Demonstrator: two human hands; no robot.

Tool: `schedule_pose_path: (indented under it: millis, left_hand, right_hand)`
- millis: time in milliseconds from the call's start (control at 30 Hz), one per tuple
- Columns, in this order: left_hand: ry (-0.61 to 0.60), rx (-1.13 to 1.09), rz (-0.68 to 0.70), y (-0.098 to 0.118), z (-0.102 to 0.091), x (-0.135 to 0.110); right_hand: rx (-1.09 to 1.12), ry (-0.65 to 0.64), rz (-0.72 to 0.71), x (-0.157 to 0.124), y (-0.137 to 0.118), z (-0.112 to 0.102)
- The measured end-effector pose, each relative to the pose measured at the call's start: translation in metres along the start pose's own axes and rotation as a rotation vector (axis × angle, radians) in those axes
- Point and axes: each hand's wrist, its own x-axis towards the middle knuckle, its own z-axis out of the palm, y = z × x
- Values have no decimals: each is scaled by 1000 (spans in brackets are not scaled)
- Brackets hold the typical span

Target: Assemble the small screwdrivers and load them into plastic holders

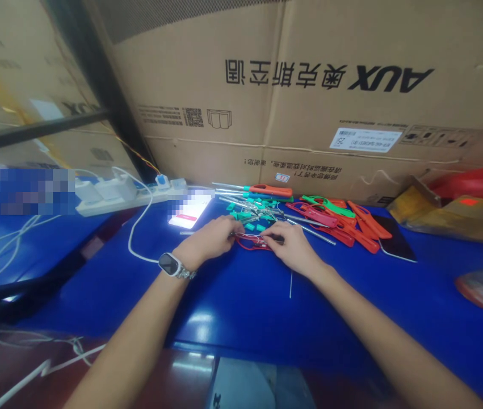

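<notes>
My left hand (209,238), with a watch on its wrist, and my right hand (290,241) meet over a small red plastic part (252,243) on the blue table (241,301). Both hands have their fingers curled and pinched on it. Just beyond them lies a heap of red, orange and green long-handled tools with metal rods (309,213) and some small green pieces (250,222). A thin loose rod (291,284) lies near my right wrist.
A lit phone (190,210) on a white cable lies left of the heap, by a white power strip (130,193). A dark phone (394,238) lies to the right. Big cardboard boxes (309,96) wall the back. Brown packets (458,218) sit far right.
</notes>
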Motion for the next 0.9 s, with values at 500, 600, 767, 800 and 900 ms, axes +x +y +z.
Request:
schedule_pose_path:
  millis: [500, 600, 767, 800, 900]
  left_hand:
    - [-169, 238, -177, 6, -20, 9]
    - [-149, 264, -116, 5, -20, 8]
    - [-74, 301, -57, 6, -26, 15]
    - [-54, 316, -43, 8, -28, 18]
    - [-19, 359, -15, 13, -29, 29]
  right_hand:
    - [20, -5, -44, -1, 3, 1]
    - [6, -11, -43, -1, 3, 1]
    - [3, -10, -39, -1, 3, 1]
    - [5, -9, -35, -1, 3, 1]
    - [18, 0, -21, -1, 1, 1]
